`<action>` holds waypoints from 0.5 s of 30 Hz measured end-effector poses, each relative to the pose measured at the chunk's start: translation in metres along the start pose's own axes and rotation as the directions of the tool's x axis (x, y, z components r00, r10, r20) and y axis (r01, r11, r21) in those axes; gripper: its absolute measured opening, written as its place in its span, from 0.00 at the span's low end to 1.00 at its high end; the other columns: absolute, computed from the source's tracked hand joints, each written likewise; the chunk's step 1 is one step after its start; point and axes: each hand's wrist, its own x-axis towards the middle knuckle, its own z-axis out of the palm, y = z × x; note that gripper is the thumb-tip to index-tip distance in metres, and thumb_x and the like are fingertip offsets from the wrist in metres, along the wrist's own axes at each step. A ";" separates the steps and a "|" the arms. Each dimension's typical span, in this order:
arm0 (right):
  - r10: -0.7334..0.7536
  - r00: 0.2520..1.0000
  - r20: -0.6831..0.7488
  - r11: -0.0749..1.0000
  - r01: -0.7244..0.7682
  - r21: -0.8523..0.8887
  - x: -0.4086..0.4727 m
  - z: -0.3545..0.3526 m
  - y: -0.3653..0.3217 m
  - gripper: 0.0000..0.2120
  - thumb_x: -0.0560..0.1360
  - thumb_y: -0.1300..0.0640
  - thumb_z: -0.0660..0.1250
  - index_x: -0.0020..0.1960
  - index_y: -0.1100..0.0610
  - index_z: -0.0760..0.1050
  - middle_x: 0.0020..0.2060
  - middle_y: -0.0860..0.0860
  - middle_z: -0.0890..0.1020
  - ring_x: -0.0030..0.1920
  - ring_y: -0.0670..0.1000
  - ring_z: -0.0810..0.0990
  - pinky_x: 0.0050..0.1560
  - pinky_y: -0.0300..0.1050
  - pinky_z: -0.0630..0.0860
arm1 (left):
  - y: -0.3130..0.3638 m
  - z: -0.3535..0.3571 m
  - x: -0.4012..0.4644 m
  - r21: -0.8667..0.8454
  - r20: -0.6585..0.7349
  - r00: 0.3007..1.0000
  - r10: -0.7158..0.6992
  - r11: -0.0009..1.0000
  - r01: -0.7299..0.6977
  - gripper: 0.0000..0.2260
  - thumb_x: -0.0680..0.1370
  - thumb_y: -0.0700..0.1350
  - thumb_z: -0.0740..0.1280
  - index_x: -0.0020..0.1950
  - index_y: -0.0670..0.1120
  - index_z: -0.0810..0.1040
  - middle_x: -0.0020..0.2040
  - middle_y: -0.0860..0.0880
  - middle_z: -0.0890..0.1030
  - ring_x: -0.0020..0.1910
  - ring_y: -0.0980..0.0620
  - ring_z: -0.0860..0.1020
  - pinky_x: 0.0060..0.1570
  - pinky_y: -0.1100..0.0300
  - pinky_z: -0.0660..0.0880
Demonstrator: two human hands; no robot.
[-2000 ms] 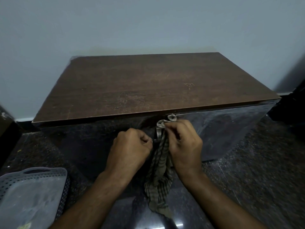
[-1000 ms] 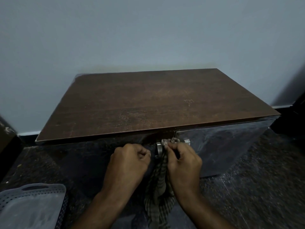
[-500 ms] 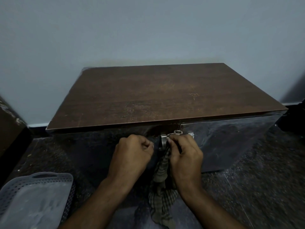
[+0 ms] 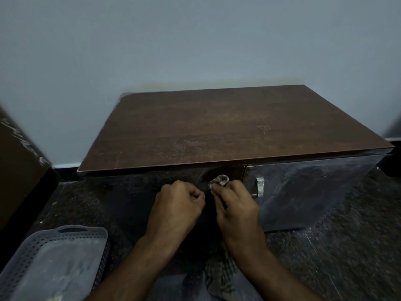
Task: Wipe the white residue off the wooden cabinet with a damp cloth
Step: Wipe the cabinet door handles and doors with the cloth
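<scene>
Against cabinet (image 4: 217, 131) front edge: checked cloth (image 4: 219, 181) pinched in right hand (image 4: 236, 205), tail hanging low. Left hand (image 4: 178, 205) fisted, contents unclear. Faint white residue (image 4: 188, 146) on top. Metal handle (image 4: 260, 186) rightward; perforated basket (image 4: 54, 263) left on floor.

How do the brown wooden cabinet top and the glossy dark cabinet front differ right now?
The matte brown wooden cabinet top lies flat and shows pale dusty specks near its front edge; the glossy dark cabinet front stands upright, reflects light and shows whitish streaks. The front carries a metal handle; the top carries none. Both belong to one cabinet and both show residue.
</scene>
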 end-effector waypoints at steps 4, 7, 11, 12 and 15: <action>-0.074 0.994 0.076 0.985 0.085 -0.151 0.001 0.002 -0.001 0.06 0.73 0.69 0.72 0.49 0.65 0.81 0.40 0.57 0.77 0.41 0.57 0.77 0.36 0.55 0.78 | -0.003 -0.004 0.000 -0.011 0.022 1.000 -0.014 1.000 0.014 0.04 0.73 0.53 0.72 0.38 0.57 0.84 0.28 0.64 0.80 0.27 0.65 0.79 0.29 0.66 0.74; -0.155 0.988 0.022 0.974 0.157 -0.164 0.008 -0.001 0.002 0.06 0.74 0.66 0.70 0.51 0.64 0.81 0.43 0.56 0.80 0.44 0.57 0.75 0.40 0.55 0.75 | -0.001 -0.003 0.001 -0.037 0.024 1.000 -0.012 0.999 0.013 0.02 0.72 0.53 0.71 0.41 0.59 0.84 0.30 0.64 0.81 0.29 0.66 0.79 0.32 0.64 0.79; -0.236 0.967 0.099 0.916 0.255 -0.310 0.006 -0.002 0.005 0.08 0.76 0.57 0.65 0.47 0.58 0.83 0.42 0.51 0.81 0.45 0.55 0.74 0.40 0.51 0.67 | -0.001 0.002 0.001 -0.029 0.054 0.999 0.006 1.000 -0.004 0.02 0.72 0.52 0.71 0.43 0.59 0.84 0.32 0.63 0.82 0.31 0.64 0.81 0.36 0.60 0.82; -0.252 0.956 0.148 0.890 0.289 -0.353 0.005 -0.002 0.006 0.10 0.76 0.56 0.63 0.45 0.56 0.82 0.41 0.49 0.81 0.44 0.54 0.73 0.41 0.50 0.64 | -0.001 0.002 0.000 -0.024 0.067 0.998 0.004 1.000 -0.003 0.02 0.72 0.52 0.72 0.42 0.59 0.84 0.31 0.62 0.82 0.31 0.63 0.81 0.36 0.60 0.82; -0.282 0.948 0.149 0.868 0.318 -0.382 0.006 -0.003 0.009 0.09 0.77 0.55 0.64 0.45 0.54 0.83 0.40 0.47 0.81 0.45 0.54 0.74 0.41 0.51 0.63 | -0.001 0.003 0.000 -0.007 0.084 0.996 -0.012 1.000 0.012 0.03 0.72 0.53 0.72 0.39 0.62 0.83 0.29 0.59 0.82 0.32 0.59 0.82 0.37 0.59 0.81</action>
